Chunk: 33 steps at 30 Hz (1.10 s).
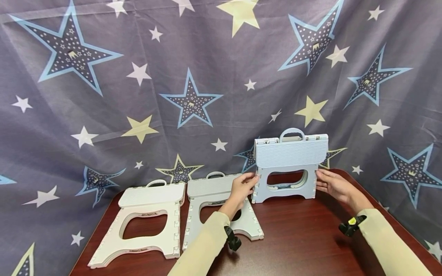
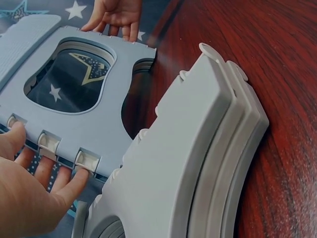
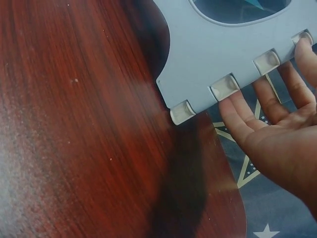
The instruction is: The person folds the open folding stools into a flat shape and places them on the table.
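A light-blue folding stool [image 1: 291,153], folded flat with its handle up, stands upright at the back right of the table. My left hand [image 1: 243,188] grips its left edge, fingers along the hinge side in the left wrist view. On the opposite edge, my right hand [image 1: 336,186] holds the stool, with the thumb at the front and the fingers behind the side in the right wrist view. A grey-white folding stool [image 1: 214,188] lies folded just left of it, partly covered by my left forearm. Farther left lies a cream-white folded stool [image 1: 152,197].
All three stools are on a dark red wooden table [image 1: 293,234]. Close behind hangs a grey-blue curtain [image 1: 214,50] printed with stars. The table's right edge runs under my right forearm. Black straps with small devices sit on both wrists.
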{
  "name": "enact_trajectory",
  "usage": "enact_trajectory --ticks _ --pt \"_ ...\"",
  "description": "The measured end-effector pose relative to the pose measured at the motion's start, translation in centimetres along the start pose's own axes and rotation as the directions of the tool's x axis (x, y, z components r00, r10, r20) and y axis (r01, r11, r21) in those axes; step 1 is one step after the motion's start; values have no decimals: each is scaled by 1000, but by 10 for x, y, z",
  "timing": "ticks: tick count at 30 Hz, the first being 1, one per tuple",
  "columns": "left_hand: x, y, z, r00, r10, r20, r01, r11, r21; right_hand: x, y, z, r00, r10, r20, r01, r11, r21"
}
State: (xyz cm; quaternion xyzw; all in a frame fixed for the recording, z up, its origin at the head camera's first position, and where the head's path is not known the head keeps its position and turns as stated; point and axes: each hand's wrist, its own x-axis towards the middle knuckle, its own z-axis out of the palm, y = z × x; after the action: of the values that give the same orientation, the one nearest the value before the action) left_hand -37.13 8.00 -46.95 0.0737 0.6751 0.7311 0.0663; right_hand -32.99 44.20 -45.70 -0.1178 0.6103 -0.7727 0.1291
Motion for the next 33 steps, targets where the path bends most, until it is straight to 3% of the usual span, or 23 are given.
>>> enact_trajectory --ticks 8,33 --pt "1 1 1 1000 -1 -9 1 1000 4 0 -3 3 998 26 -58 -28 999 -26" --pt "-3 2 2 1000 -13 -9 12 1000 -28 -3 -4 6 997 24 -77 -24 1000 0"
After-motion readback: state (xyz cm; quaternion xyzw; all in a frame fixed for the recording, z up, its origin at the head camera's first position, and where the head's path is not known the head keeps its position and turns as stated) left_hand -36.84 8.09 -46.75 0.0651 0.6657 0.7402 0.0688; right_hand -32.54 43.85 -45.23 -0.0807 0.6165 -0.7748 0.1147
